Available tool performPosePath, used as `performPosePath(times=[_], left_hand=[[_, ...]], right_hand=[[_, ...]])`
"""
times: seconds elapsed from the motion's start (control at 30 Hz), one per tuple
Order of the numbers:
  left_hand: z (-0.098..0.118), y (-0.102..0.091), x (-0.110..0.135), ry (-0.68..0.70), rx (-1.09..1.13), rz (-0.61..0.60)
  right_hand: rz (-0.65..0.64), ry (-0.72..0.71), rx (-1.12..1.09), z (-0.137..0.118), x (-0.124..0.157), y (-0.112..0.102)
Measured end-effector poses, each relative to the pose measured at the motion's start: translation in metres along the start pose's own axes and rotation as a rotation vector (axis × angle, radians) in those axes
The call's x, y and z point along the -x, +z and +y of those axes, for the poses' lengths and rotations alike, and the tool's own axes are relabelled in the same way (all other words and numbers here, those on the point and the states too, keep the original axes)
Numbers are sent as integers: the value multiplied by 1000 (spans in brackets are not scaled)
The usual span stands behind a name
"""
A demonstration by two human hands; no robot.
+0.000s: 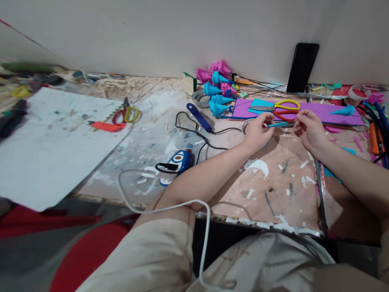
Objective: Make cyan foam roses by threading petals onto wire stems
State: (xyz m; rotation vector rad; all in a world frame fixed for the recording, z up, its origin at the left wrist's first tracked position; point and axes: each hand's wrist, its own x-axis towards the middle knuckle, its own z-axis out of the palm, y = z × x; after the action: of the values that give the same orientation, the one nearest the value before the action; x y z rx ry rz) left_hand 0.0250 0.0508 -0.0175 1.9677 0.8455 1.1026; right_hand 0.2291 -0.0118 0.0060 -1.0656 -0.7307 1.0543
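Note:
My left hand (pixel 258 130) and my right hand (pixel 308 127) are both pinched on a thin blue strip (pixel 278 125) stretched between them over the worn wooden table (pixel 273 178). Just behind my hands lie yellow-and-red scissors (pixel 281 107) on a purple sheet (pixel 316 111) with a blue paper piece under the blades. A heap of blue and pink paper cones (pixel 217 87) lies to the left of the sheet.
A black phone (pixel 302 67) leans on the wall. A glue gun (pixel 178 162) with a black cord, a blue cutter (pixel 199 117), a tape roll (pixel 200 98), a white sheet (pixel 51 142) with other scissors (pixel 126 114), and pipe cleaners (pixel 375 121) at right.

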Motion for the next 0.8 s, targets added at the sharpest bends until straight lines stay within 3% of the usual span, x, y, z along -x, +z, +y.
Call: performPosePath(times=[0.47,0.67,0.8], left_hand=[[-2,-1,0,30,-54,-7],[-5,-5,-3,223,-125,-14],[-7,-5,-4,272,-103,10]], right_hand=[[-30,58,28,1,0,-2],[-27,57,32,-2,2,1],[-34,43,41,-1,2,1]])
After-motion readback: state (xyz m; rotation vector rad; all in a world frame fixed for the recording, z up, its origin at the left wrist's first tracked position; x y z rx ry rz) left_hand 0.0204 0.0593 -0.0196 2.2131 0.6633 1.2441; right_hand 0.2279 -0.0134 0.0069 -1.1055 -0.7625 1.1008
